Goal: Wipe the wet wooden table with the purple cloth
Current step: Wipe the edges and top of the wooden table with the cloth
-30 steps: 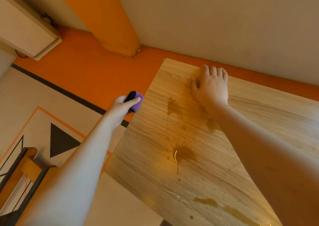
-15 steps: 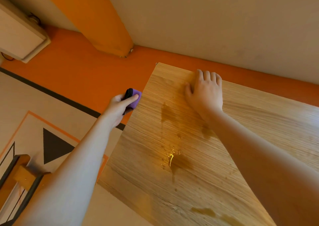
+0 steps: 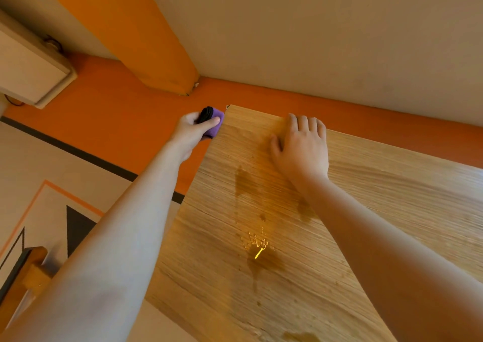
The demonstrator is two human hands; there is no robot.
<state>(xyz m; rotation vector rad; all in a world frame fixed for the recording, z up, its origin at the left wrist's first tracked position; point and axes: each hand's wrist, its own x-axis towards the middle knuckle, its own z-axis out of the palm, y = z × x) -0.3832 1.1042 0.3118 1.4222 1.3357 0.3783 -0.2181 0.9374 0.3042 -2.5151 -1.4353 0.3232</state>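
Left hand [image 3: 192, 130]: fingers and thumb curled round the bunched cloth [image 3: 217, 124], held at the left edge of the table [image 3: 392, 184], just short of its far corner. The cloth touches or nearly touches that edge; contact cannot be confirmed. A dark part shows at the top of the bundle, nature unclear.

Right hand [image 3: 303, 145]: palm down on the tabletop near the far edge, fingers straight and close together, holding nothing. The two hands are well apart, with the corner of the table between them.

Wet areas: a dark stain [image 3: 245, 184] lies near the right wrist, and a glinting puddle [image 3: 264, 260] lies closer to the person. More damp marks show by the right forearm and at the bottom edge of the view. Together they form a trail running from far to near down the left part of the table.

Assessment: no wet area is under the cloth; wiping has not begun. The trail lies to the right of the cloth and nearer the person. The left hand is the working hand. Its stroke would go onto the top, then towards the body along the trail.
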